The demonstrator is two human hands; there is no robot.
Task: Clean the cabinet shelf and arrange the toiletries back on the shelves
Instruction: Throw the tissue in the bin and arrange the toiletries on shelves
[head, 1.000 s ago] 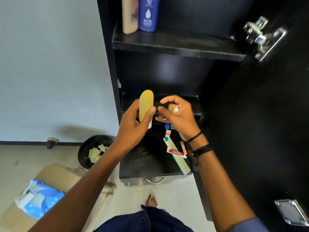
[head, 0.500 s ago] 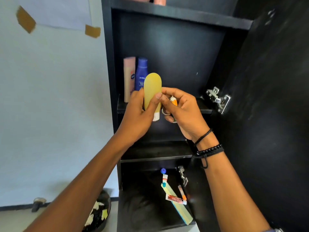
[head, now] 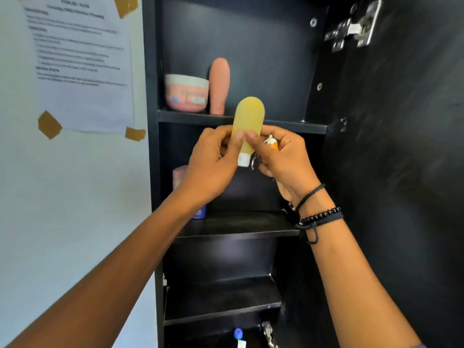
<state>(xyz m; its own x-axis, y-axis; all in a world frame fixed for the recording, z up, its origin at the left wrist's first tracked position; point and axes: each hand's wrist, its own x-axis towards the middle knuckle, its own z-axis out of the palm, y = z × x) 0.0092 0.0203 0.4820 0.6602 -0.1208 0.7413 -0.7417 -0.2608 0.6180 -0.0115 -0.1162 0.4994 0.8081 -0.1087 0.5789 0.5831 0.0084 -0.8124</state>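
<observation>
A yellow squeeze bottle with a white cap pointing down is held upright in front of the upper shelf of the black cabinet. My left hand grips its lower part, thumb on the front. My right hand touches the bottle with its thumb and also holds a small orange-and-white item with a metal ring in its curled fingers. On the upper shelf stand a pink jar and a pink bottle.
The open cabinet door with a metal hinge is on the right. A pink bottle and a blue bottle show behind my left arm on the middle shelf. A taped paper sheet hangs on the wall at left.
The view and both hands rose from the lower shelf to the upper shelf. The yellow bottle went up with them, and my right thumb now touches it.
</observation>
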